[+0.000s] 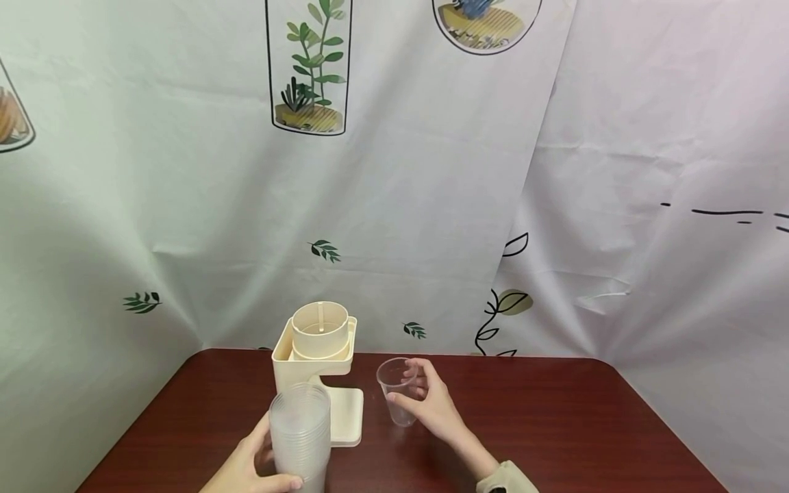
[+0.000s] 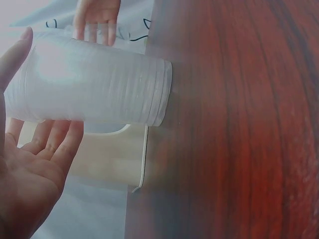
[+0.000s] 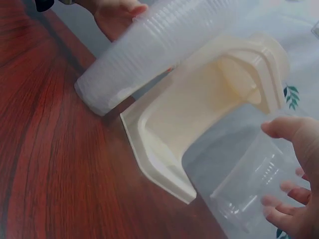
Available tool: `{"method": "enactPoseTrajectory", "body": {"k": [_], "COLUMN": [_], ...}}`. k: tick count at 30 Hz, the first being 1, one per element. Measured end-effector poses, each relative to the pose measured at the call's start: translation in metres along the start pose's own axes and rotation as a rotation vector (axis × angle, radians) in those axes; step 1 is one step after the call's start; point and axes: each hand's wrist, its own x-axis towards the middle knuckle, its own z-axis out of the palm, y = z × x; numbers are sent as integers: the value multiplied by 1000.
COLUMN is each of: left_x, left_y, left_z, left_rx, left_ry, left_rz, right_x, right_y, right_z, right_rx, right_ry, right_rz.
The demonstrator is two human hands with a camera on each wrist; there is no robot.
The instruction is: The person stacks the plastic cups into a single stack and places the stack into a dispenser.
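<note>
My left hand (image 1: pixel 249 462) holds a tall stack of nested clear plastic cups (image 1: pixel 301 431), thumb on one side and fingers on the other. In the left wrist view the stack (image 2: pixel 94 82) stands out from the palm, its base close to the tabletop; whether it touches cannot be told. To the right, my right hand (image 1: pixel 433 404) holds a single clear plastic cup (image 1: pixel 399 394) upright between thumb and fingers. That cup (image 3: pixel 251 174) appears faint and see-through in the right wrist view. A cream cup dispenser (image 1: pixel 302 373) stands between and behind the hands, with a round tube on top.
The dispenser's flat base (image 1: pixel 346 414) rests on the dark red wooden table (image 1: pixel 555 424). A white cloth backdrop (image 1: pixel 431 205) with plant drawings hangs behind the table and along its sides.
</note>
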Motion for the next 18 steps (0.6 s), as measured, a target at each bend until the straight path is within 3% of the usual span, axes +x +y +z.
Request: {"method": "enactPoseTrajectory", "body": {"k": [6, 13, 18], "left_x": [0, 0, 0], "left_y": [0, 0, 0], "left_z": [0, -1, -1], "left_rx": [-1, -11, -15], "left_ry": [3, 2, -4], "left_rz": [-3, -48, -44], "right_x": [-3, -8, -9], "right_y": [-12, -29, -42], "right_z": [1, 2, 3], "right_rx": [-6, 8, 18], "right_ry": [38, 114, 135], "right_rz": [-45, -247, -308]}}
